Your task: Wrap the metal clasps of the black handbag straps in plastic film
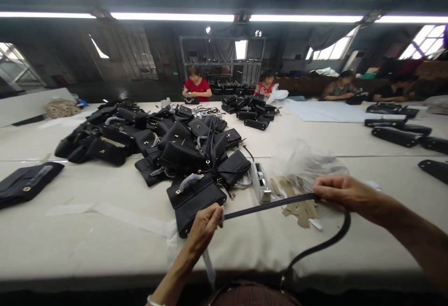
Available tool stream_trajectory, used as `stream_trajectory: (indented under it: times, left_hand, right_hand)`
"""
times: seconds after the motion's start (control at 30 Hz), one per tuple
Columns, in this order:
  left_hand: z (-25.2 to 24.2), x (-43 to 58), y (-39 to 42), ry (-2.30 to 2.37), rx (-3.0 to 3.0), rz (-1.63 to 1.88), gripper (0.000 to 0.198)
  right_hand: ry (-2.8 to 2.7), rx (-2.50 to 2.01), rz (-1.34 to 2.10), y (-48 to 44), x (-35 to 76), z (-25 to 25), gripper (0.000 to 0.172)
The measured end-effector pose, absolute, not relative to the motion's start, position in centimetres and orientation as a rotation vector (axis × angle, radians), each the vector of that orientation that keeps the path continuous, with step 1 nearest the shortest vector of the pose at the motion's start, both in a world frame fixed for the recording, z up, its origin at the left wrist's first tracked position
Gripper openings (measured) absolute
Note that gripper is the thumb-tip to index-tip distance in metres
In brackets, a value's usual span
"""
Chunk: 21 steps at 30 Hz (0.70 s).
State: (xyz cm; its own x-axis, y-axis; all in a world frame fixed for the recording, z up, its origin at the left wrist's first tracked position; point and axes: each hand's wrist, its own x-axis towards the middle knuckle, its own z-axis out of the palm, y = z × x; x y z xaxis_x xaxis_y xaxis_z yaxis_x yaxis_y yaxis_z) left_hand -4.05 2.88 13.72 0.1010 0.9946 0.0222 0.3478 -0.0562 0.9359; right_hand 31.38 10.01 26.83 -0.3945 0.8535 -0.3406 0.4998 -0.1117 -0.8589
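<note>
- Strap (269, 207), black, narrow and flat with a smooth, leather-like face, was stretched taut just above the tabletop (70, 250) between the two hands; past the right hand it dropped in a slack curve toward the near edge
- left hand (205, 229) was closed in a loose fist on one end of the strap, fingers curled under; it sat just beside a boxy black handbag (196, 201) with gold-coloured hardware
- right hand (345, 194) was pinched shut on the strap, thumb and fingers pressed together, palm down; the two hands were well apart
- plastic bag (304, 163), clear and crumpled, lay just behind the right hand, partly over flat tan cardboard pieces (297, 205); a small white device (261, 182) stood between these and the handbag
- pile of handbags (175, 147), black, stiff and matte, covered the middle of the pale, cloth-like tabletop; a white paper strip (119, 215) lay flat to the left
- people (197, 87) sat at the far side of the tabletop
</note>
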Motion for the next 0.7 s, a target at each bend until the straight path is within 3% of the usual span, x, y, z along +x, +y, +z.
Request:
stream_trajectory:
  times: [0.13, 0.27, 0.43, 0.53, 0.7]
  left_hand:
    - [17.4, -2.7, 4.2, 1.200, 1.533, 0.970, 0.052]
    - [24.3, 0.9, 6.6, 0.981, 1.477, 1.114, 0.050]
    - [30.2, 4.3, 8.6, 0.723, 1.343, 1.260, 0.042]
    - [28.8, 3.1, 9.2, 0.758, 1.325, 1.325, 0.044]
    - [21.4, -1.5, 8.4, 1.019, 1.227, 1.339, 0.051]
  right_hand:
    - [-2.032, -1.500, 1.446, 11.7, 30.0, 33.6, 0.046]
    - [-2.358, -1.465, 1.141, 12.7, 25.4, 39.6, 0.046]
    - [-2.542, -1.242, 1.019, 13.1, 21.3, 41.4, 0.046]
    - [-2.534, -1.253, 1.111, 14.1, 23.1, 41.2, 0.045]
    - [-2.348, -1.474, 1.128, 17.1, 30.7, 40.5, 0.044]
